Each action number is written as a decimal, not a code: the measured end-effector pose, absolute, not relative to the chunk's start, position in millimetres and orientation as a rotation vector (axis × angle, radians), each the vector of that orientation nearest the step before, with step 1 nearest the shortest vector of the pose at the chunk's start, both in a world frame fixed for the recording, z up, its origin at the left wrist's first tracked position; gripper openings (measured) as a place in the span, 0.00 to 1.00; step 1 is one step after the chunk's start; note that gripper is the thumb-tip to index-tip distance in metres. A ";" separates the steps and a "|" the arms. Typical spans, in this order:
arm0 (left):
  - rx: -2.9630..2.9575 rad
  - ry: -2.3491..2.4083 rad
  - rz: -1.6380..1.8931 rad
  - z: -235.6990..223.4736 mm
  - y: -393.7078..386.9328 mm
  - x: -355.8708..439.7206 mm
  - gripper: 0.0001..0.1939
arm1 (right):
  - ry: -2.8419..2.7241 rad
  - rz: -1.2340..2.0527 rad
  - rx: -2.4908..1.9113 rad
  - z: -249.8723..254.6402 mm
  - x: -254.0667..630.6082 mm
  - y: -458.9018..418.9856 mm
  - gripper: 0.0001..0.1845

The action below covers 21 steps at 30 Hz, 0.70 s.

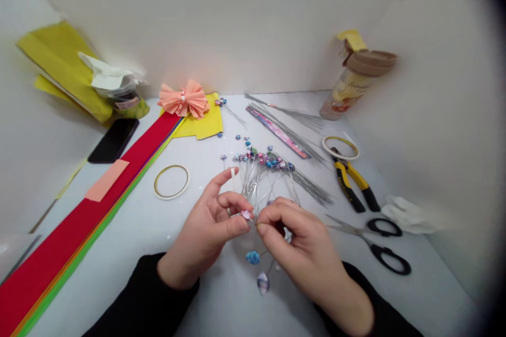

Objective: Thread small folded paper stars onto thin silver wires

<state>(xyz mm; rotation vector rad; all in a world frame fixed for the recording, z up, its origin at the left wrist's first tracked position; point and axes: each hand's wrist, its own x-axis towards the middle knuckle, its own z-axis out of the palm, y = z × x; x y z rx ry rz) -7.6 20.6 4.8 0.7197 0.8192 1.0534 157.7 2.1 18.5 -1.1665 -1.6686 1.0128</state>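
Observation:
My left hand (205, 229) pinches a small pale pink folded paper star (245, 215) between thumb and fingertips. A short piece of white tape (233, 174) sticks to its raised index fingertip. Close beside it, my right hand (306, 245) has thumb and index finger pressed together at the star's side, with thin wire in its grasp. Below that hand, a blue paper star (253, 258) and a lilac one (263, 283) stick out on wire stems. Beyond both hands lies a bunch of wire-stemmed paper stars (263, 159) in blue, pink and purple, its lower stems partly hidden by my fingers.
Scissors (369, 237), yellow-black pliers (351, 181) and a tape roll (340, 148) lie right; another tape roll (171, 181) lies left. Bare wires (312, 181) are behind. Red paper (87, 221), a phone (114, 140) and a peach paper bow (184, 99) occupy the left. A cup (356, 84) stands back right.

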 end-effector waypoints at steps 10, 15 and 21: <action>0.712 0.812 1.076 3.9 20.2 -7.9 0.39 | -1.660 1.065 -1.149 19.3 157.0 1.6 0.09; 0.659 0.781 1.100 8.5 20.7 -6.8 0.38 | -1.617 1.122 -1.180 18.0 156.7 2.5 0.08; 0.610 0.804 1.106 15.3 20.6 -6.0 0.40 | -1.566 1.128 -1.219 15.2 155.7 3.5 0.08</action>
